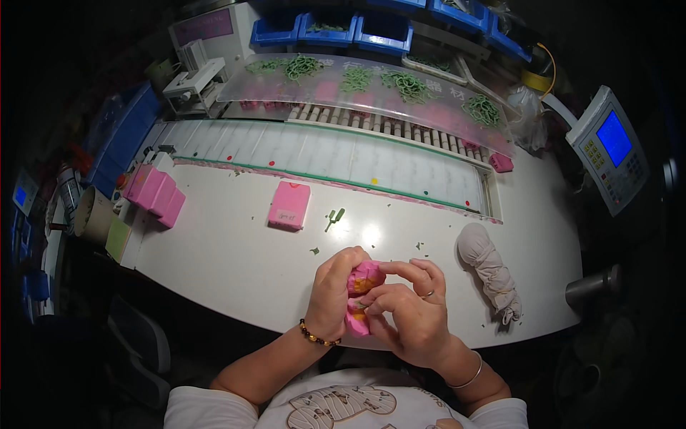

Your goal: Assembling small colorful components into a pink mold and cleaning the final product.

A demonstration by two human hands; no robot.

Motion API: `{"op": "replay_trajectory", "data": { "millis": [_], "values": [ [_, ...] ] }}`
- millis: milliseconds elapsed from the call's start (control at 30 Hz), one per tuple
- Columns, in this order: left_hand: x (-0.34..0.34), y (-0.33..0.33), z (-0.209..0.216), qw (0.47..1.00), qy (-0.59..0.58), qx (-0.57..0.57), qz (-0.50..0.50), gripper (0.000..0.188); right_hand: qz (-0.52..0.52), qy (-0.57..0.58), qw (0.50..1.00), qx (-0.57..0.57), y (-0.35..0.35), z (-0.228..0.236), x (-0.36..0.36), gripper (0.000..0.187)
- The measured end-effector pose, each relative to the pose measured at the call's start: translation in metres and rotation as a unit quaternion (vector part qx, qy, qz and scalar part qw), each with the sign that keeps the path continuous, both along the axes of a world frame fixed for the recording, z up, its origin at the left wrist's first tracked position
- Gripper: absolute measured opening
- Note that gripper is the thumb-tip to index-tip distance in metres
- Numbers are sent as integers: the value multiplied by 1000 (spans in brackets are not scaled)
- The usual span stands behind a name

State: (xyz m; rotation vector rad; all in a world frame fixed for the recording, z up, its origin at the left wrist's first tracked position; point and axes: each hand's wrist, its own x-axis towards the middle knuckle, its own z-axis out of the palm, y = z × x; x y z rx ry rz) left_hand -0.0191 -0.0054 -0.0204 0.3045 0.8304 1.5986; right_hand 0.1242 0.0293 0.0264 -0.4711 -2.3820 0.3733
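Just above the table's near edge, my left hand [330, 289] is closed round a pink rubber mould [367, 272]. The mould is bent so that its split gapes, and yellowish patches show on its inner faces. My right hand [414, 318] has its curled fingers on the mould's right side, one fingertip reaching into the gap. A small pale green bit seems to show by that fingertip, too small to name. Farther up the table lie green wax pieces [335, 217] with thin stems. A closed pink block mould [289, 205] lies to their left.
A tied beige cloth bundle [490, 268] lies at right, near a metal cylinder [593, 286]. Stacked pink moulds [156, 194] stand at left. Beyond are a white conveyor track [314, 154], a clear shelf bearing green wax clusters [357, 80], blue bins [327, 28] and a control panel [609, 150].
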Motion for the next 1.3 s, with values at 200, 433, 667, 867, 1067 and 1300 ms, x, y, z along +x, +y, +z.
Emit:
{"op": "replay_trajectory", "data": {
  "millis": [200,433,667,867,1067,1300],
  "values": [
    [-4,0,12,999,-1,-32,2,32,12,72,993,-93,11,5,6,22],
    [-22,-2,11,969,239,26,-51,31,-27,202,855,-476,36,5,21,10],
    [-20,-3,23,873,463,103,-113,12,-8,116,859,-498,32,-2,21,12],
    [-17,-6,22,925,368,47,-86,9,-41,145,830,-537,28,1,17,12],
    [-13,-7,18,921,383,50,-53,8,-41,169,816,-551,26,-14,20,9],
    [-6,-3,11,977,204,53,23,8,-60,310,711,-628,17,-24,15,9]
  ]
}}
